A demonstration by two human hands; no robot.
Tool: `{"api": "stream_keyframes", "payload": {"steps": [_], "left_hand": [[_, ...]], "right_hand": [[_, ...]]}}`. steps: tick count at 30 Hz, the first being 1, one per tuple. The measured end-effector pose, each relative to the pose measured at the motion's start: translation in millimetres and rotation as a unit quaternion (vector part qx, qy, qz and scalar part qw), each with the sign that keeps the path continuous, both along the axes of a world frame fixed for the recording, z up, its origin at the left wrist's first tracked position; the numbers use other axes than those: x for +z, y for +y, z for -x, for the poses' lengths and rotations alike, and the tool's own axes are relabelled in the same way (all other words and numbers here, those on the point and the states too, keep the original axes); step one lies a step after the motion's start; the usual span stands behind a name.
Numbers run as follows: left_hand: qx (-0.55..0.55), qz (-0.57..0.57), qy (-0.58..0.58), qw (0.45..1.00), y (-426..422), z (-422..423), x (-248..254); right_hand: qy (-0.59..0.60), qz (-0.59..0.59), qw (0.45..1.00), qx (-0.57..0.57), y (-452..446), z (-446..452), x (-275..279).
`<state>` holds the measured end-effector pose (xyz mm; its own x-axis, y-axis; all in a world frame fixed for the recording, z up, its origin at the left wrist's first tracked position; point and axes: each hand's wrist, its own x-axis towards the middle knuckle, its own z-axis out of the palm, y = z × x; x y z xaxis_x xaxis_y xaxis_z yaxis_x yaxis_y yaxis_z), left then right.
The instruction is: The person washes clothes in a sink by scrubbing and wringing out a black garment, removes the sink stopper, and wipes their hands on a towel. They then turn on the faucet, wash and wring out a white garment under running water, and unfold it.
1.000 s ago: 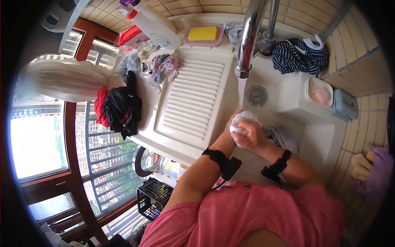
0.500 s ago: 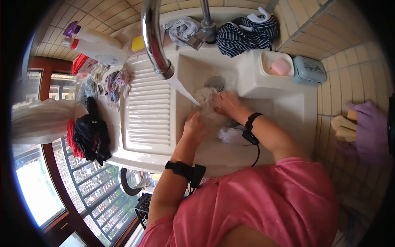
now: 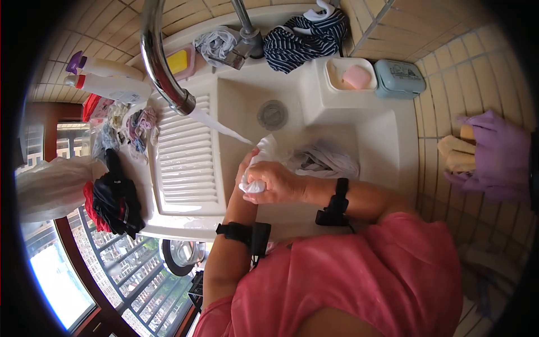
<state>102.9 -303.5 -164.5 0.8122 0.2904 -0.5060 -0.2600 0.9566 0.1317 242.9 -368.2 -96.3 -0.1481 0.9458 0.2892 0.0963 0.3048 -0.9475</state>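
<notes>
A wet white cloth point(image 3: 266, 149) is bunched up over the sink basin. My right hand point(image 3: 276, 182) is closed round it, with a wad sticking out beside the thumb. My left hand point(image 3: 245, 164) lies behind the right one, pressed against the same cloth; most of its fingers are hidden. From the chrome faucet point(image 3: 182, 102) a stream of water falls just above the cloth. A second pale, greyish-white garment point(image 3: 325, 160) lies on the basin floor, right of my hands. The round drain point(image 3: 273, 115) shows farther back.
A ribbed washboard point(image 3: 185, 163) forms the sink's left side. Dark clothes point(image 3: 118, 194) and small laundry point(image 3: 140, 126) lie beyond it. Bottles point(image 3: 109, 89) stand at the back left. A striped garment point(image 3: 303, 42), a pink soap point(image 3: 356, 77) and a blue box point(image 3: 400, 78) line the rim.
Both hands have come up from the basin floor toward me, bringing the white cloth along. The right hand now wraps round it in front of the left. The drain is uncovered. The view has shifted.
</notes>
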Motion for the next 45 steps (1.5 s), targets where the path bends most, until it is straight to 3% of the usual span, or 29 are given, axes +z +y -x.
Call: {"api": "stream_keyframes", "payload": {"steps": [4,6,7,8,10,12,14,16,17,19,23,25,26,28,29,30,32,34,36,39,40,42,44,45], "left_hand": [[0.045,-0.121,0.025,0.991,-2.8,-6.9,2.8],[0.036,-0.264,0.043,0.963,0.8,-8.1,8.8],[0.035,-0.346,0.055,0.936,0.7,-9.7,13.0],[0.045,-0.358,0.087,0.929,-1.0,-12.8,16.9],[0.159,-0.056,0.235,0.957,-9.6,-34.2,64.7],[0.191,-0.040,0.240,0.951,-11.3,-29.5,68.4],[0.123,-0.109,0.299,0.940,0.0,-14.4,73.1],[0.130,-0.129,0.340,0.922,-4.2,3.6,52.6],[0.113,-0.168,0.373,0.905,-8.9,8.1,47.3],[0.041,-0.210,0.388,0.897,-9.7,14.4,39.9],[-0.070,-0.262,0.429,0.862,-11.1,8.6,31.4],[-0.114,-0.323,0.468,0.815,-14.9,3.2,43.6],[-0.112,-0.323,0.468,0.815,-12.5,2.6,44.7],[-0.156,-0.324,0.383,0.851,-6.3,1.0,48.2],[-0.119,-0.286,0.345,0.886,-3.6,-1.0,67.4],[-0.119,-0.288,0.344,0.886,-5.6,-1.4,72.9],[0.042,-0.365,0.248,0.897,-16.0,-2.1,81.1],[0.087,-0.358,0.235,0.900,-21.3,-7.9,114.7],[0.129,-0.350,0.223,0.901,-21.3,-10.1,129.6],[0.133,-0.381,0.223,0.888,-15.7,-6.7,127.6],[0.076,-0.367,0.316,0.872,-10.4,-2.7,119.7],[0.016,-0.348,0.405,0.845,-9.6,6.5,87.5],[-0.145,-0.372,0.551,0.732,-16.3,16.7,40.5],[-0.190,-0.422,0.556,0.690,-18.8,17.0,43.3]], "right_hand": [[-0.013,0.063,0.996,-0.065,10.6,-0.5,-1.8],[0.003,0.040,0.992,-0.117,24.2,-5.1,-7.3],[-0.021,0.092,0.989,-0.117,29.5,-12.1,-7.1],[-0.063,0.069,0.983,-0.157,42.6,-21.1,-24.6],[-0.084,0.085,0.969,-0.214,55.1,-34.1,-32.6],[-0.160,0.152,0.943,-0.250,65.4,-49.0,-57.6],[-0.208,0.165,0.927,-0.267,71.2,-68.3,-92.0],[-0.200,0.179,0.871,-0.411,66.9,-81.6,-121.2],[-0.200,0.181,0.873,-0.407,52.2,-84.8,-126.4],[-0.276,0.308,0.892,-0.182,26.0,-91.6,-116.1],[-0.338,0.283,0.895,-0.069,25.2,-97.3,-105.9],[-0.071,0.382,0.921,-0.012,27.4,-87.0,-76.3],[-0.072,0.381,0.922,-0.011,26.4,-83.2,-58.6],[0.188,0.338,0.922,-0.010,22.3,-76.6,-10.8],[0.220,0.321,0.921,0.005,21.1,-76.8,10.8],[0.219,0.320,0.922,0.004,22.4,-80.0,25.8],[0.199,0.263,0.944,-0.027,22.2,-85.7,44.1],[0.229,0.193,0.953,-0.056,28.4,-80.3,50.4],[0.059,0.003,0.986,-0.155,32.1,-78.9,64.5],[-0.059,-0.069,0.979,-0.183,37.4,-79.2,67.5],[-0.122,-0.102,0.968,-0.194,41.6,-81.6,66.1],[-0.177,-0.051,0.967,-0.179,48.2,-97.7,13.0],[-0.247,0.126,0.936,-0.216,53.0,-107.3,-40.3],[-0.247,0.128,0.936,-0.216,56.5,-107.8,-68.6]]}}
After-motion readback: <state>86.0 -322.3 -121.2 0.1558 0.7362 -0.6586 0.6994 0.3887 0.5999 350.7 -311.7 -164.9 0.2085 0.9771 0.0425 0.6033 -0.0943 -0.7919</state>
